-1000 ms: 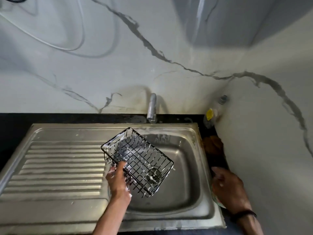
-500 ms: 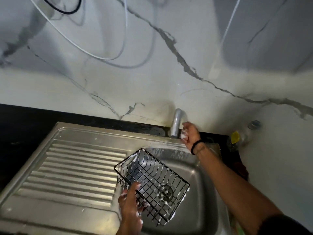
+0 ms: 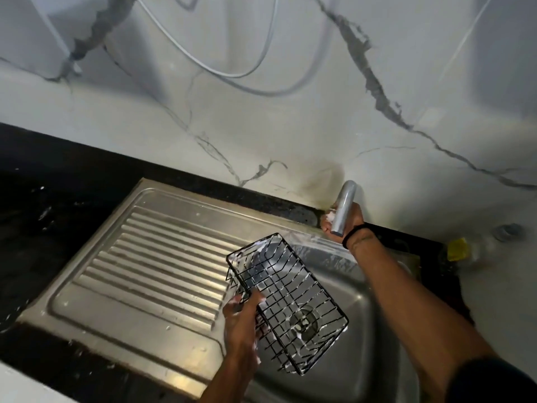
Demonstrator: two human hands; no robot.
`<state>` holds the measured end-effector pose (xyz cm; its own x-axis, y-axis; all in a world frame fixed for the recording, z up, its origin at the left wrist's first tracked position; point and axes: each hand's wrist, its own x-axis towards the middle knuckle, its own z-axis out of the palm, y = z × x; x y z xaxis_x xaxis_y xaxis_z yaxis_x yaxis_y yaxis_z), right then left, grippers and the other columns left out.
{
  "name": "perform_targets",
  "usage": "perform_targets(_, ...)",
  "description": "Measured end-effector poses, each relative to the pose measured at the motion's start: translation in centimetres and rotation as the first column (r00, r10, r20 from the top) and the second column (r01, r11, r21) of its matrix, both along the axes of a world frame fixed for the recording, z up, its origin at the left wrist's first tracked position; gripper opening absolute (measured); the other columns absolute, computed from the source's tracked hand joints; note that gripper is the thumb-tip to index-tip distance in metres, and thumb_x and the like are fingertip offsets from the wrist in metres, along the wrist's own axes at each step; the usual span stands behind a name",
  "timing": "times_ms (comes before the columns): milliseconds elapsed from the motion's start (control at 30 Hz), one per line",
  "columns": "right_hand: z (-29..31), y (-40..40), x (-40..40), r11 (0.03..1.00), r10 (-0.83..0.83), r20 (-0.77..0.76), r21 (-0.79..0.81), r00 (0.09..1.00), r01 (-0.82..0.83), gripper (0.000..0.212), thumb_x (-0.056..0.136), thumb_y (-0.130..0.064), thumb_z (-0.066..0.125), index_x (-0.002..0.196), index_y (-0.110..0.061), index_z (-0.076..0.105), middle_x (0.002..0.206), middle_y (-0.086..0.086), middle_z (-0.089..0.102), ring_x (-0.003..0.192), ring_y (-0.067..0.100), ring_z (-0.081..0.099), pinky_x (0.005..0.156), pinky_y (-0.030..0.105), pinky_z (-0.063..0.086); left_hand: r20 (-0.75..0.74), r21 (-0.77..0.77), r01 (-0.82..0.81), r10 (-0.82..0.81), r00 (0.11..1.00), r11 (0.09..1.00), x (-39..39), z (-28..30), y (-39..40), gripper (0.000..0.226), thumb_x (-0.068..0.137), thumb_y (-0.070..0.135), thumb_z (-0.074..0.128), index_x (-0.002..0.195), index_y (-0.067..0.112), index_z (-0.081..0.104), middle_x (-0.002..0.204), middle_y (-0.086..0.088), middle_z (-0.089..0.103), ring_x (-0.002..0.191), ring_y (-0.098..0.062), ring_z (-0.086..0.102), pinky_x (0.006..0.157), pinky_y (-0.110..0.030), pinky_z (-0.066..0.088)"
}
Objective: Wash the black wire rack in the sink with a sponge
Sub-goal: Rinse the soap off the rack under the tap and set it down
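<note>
just soapy rack [image 3: 286,306] over sink [image 3: 360,321]

Both forearms are bare. The right hand [image 3: 344,221], up by the tap [image 3: 344,207], wears a thin black band [image 3: 353,234] at its wrist; a dark sleeve [image 3: 491,379] covers the right upper arm.

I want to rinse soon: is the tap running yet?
Not running. No water falls from the tap, though the right hand is at it; the rack is soapy.
</note>
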<state>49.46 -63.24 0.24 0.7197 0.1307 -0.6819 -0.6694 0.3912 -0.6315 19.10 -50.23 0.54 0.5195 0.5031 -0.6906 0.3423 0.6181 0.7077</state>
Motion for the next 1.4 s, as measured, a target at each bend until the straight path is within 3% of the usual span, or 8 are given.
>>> perform_targets(133,-0.8,2.2,-1.1,0.995,0.048,-0.013,0.092,0.999,-0.046,0.060,0.098,-0.022,0.035,0.038,-0.019,0.038,0.039,0.001,0.032,0.027,0.016,0.034,0.034,0.016,0.032,-0.027,0.006,-0.007,0.007,1.000,1.000,0.4,-0.6,0.1,0.048,0.083,0.040,0.082,0.116,0.030,0.049,0.117,-0.002,0.061,0.106,-0.022,0.060,0.073,-0.035,0.049)
perform_targets(467,-1.5,3.3,-4.3,0.983,0.180,-0.096,0.049,0.979,-0.176,0.028,0.092,-0.013,0.040,0.064,-0.016,0.041,0.044,0.001,0.045,0.033,0.014,0.040,0.038,0.015,0.029,-0.082,0.005,-0.055,0.056,0.995,0.998,0.7,-2.4,0.5,0.079,0.069,0.050,0.090,0.133,0.033,0.048,0.126,-0.005,0.064,0.113,-0.028,0.065,0.072,-0.037,0.057)
perform_targets(600,-1.2,1.1,-7.8,0.970,0.193,-0.215,0.190,0.958,-0.153,0.010,0.092,-0.007,0.045,0.088,-0.006,0.055,0.081,0.016,0.064,0.054,0.024,0.065,0.048,0.028,0.056,-0.155,-0.005,-0.007,0.006,0.988,1.000,1.1,-2.4,0.1,0.087,0.054,0.069,0.087,0.125,0.035,0.050,0.115,-0.002,0.070,0.102,-0.026,0.069,0.083,-0.046,0.059)
perform_targets(767,0.4,-0.9,-9.9,0.977,0.191,-0.205,0.132,0.960,-0.166,0.047,0.091,0.022,0.030,0.130,0.007,0.052,0.130,0.033,0.060,0.118,0.042,0.063,0.073,0.040,0.063,-0.184,-0.029,0.020,-0.025,0.983,0.999,1.8,-1.4,0.2,0.091,0.052,0.062,0.089,0.128,0.033,0.051,0.120,-0.006,0.068,0.108,-0.031,0.065,0.095,-0.059,0.055)
perform_targets(967,3.0,-1.2,-10.1,0.983,0.025,-0.078,-0.178,0.997,-0.038,0.020,0.087,0.021,0.059,0.105,0.014,0.063,0.109,0.027,0.070,0.084,0.031,0.071,0.059,0.029,0.063,-0.180,-0.106,-0.016,-0.003,0.984,0.994,2.6,-1.7,0.7,0.080,0.081,0.033,0.084,0.147,0.019,0.043,0.153,-0.011,0.049,0.137,-0.034,0.047,0.115,-0.056,0.037)
perform_targets(1067,4.3,-1.1,-10.2,0.956,0.096,-0.053,-0.274,0.994,-0.107,0.021,0.084,0.019,0.065,0.103,0.010,0.066,0.092,0.024,0.072,0.085,0.031,0.074,0.067,0.032,0.063,-0.190,-0.156,0.055,-0.084,0.978,0.986,3.2,-1.6,0.7,0.057,0.081,0.036,0.082,0.127,0.015,0.057,0.152,-0.010,0.049,0.130,-0.031,0.050,0.112,-0.054,0.040)
perform_targets(1200,5.0,-0.6,-10.4,0.955,0.141,-0.040,-0.257,0.989,-0.147,0.021,0.082,0.010,0.073,0.103,0.007,0.069,0.102,0.026,0.074,0.092,0.031,0.076,0.069,0.032,0.064,-0.230,-0.210,0.101,-0.150,0.961,0.972,3.8,-1.2,0.7,0.033,0.080,0.041,0.082,0.092,0.022,0.057,0.149,-0.014,0.051,0.116,-0.027,0.054,0.105,-0.051,0.048)
perform_targets(1400,5.5,-0.6,-11.0,0.980,0.135,-0.077,-0.137,0.988,-0.145,0.021,0.094,-0.024,0.069,0.087,-0.005,0.063,0.070,0.010,0.072,0.054,0.016,0.066,0.045,0.022,0.055,-0.200,-0.250,0.135,-0.187,0.962,0.959,4.7,-0.6,0.6,0.050,0.079,0.040,0.081,0.119,0.018,0.062,0.153,-0.014,0.049,0.134,-0.033,0.050,0.108,-0.055,0.048)
